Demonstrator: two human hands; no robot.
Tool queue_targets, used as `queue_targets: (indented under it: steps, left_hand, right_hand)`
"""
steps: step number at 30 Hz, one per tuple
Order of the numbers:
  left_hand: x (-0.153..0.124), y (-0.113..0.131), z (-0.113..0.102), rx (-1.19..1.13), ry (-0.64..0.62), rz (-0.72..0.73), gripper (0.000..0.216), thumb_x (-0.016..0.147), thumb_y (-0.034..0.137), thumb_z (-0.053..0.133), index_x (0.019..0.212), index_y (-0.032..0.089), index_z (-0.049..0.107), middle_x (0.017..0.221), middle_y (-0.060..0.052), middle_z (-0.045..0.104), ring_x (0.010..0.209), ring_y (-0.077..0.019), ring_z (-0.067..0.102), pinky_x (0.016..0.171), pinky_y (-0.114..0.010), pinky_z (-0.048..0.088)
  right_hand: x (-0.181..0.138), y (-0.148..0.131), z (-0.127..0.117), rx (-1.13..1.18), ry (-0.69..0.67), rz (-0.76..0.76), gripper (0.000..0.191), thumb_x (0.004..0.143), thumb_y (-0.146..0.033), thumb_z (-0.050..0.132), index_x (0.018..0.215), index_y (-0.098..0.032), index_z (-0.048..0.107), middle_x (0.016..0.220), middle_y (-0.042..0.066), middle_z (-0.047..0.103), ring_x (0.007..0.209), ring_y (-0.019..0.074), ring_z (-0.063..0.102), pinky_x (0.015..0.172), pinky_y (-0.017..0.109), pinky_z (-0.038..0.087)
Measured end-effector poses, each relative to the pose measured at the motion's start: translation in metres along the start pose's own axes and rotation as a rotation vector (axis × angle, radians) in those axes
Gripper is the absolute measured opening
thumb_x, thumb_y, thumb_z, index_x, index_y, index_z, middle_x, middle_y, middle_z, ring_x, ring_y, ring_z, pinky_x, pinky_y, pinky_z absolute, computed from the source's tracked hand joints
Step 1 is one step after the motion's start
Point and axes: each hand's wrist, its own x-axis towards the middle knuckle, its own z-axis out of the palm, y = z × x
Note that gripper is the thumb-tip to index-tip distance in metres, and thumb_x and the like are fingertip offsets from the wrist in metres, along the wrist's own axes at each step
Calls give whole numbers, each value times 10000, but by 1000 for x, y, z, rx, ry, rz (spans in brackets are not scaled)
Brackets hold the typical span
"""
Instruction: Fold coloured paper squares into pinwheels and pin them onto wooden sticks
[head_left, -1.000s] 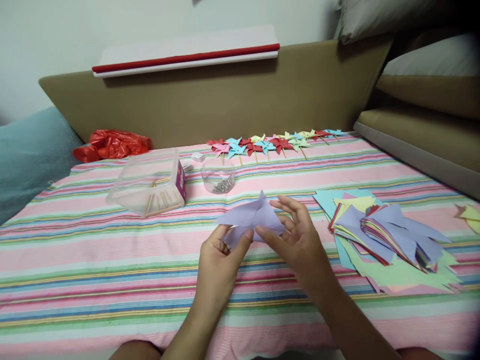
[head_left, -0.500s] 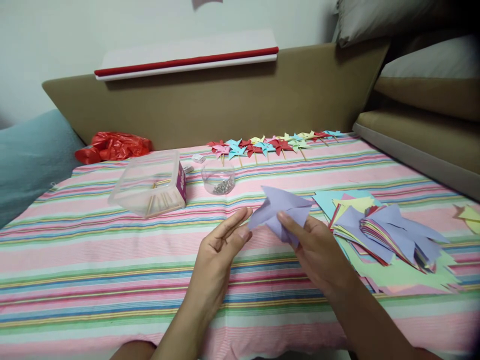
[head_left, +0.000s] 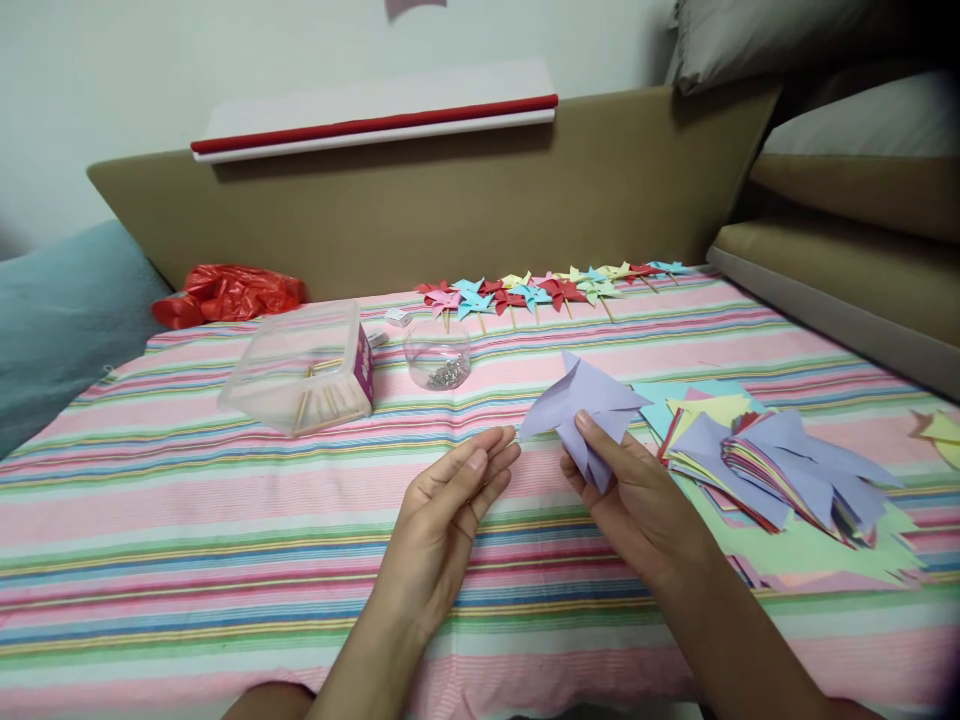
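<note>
My right hand point(head_left: 637, 500) pinches a cut lilac paper square point(head_left: 581, 405) and holds it above the striped sheet point(head_left: 225, 520). My left hand point(head_left: 450, 510) hovers just to the left of it, palm up, fingers stretched out and holding nothing; its fingertips sit close to the paper's left corner. A stack of cut coloured papers point(head_left: 780, 465) lies to the right of my right hand.
A clear plastic box with wooden sticks point(head_left: 300, 365) and a small clear cup of pins point(head_left: 439, 360) stand at centre left. A row of finished paper pinwheels point(head_left: 540, 285) lies at the back. A red plastic bag point(head_left: 225, 290) sits far left, beside a blue cushion point(head_left: 60, 310).
The left hand has let go of the lilac paper and opened. The right hand has carried the paper to the right and slightly up.
</note>
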Motion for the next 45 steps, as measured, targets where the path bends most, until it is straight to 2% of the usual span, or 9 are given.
queue_targets:
  steps: [10,22,32,39,45]
  left_hand:
    - [0,0,0,-26,-11,-5,188,910,238,719,1068,184,805,1213,-83,760,1167,-220,695,975,-239,531]
    - [1,-3,1,9,1,-26,171,854,256,787,1005,187,823,1100,-75,797,1096,-203,727,918,-202,554]
    - [0,-4,2,46,68,13,163,799,255,831,949,191,834,1064,-72,805,1018,-187,750,874,-184,565]
    - [2,-6,2,40,88,24,149,731,206,884,867,192,826,965,-48,811,953,-151,749,858,-167,555]
    - [4,-11,1,46,77,-20,292,731,142,879,1006,205,803,1067,-43,790,1053,-147,718,931,-176,529]
  right_hand:
    - [-3,-1,3,51,44,0,284,631,-227,949,834,-202,753,818,-57,720,688,73,656,583,161,607]
    - [-3,-1,4,57,23,14,253,650,-216,939,823,-178,758,774,-54,706,668,68,641,569,155,598]
    - [-3,0,4,46,31,23,267,640,-231,945,828,-186,760,759,-60,700,659,67,635,562,157,591]
    - [-3,0,5,46,34,34,282,618,-233,954,810,-179,755,757,-66,704,661,65,634,567,161,586]
    - [-5,2,9,51,31,48,307,599,-245,960,827,-193,762,761,-72,714,668,67,631,583,153,575]
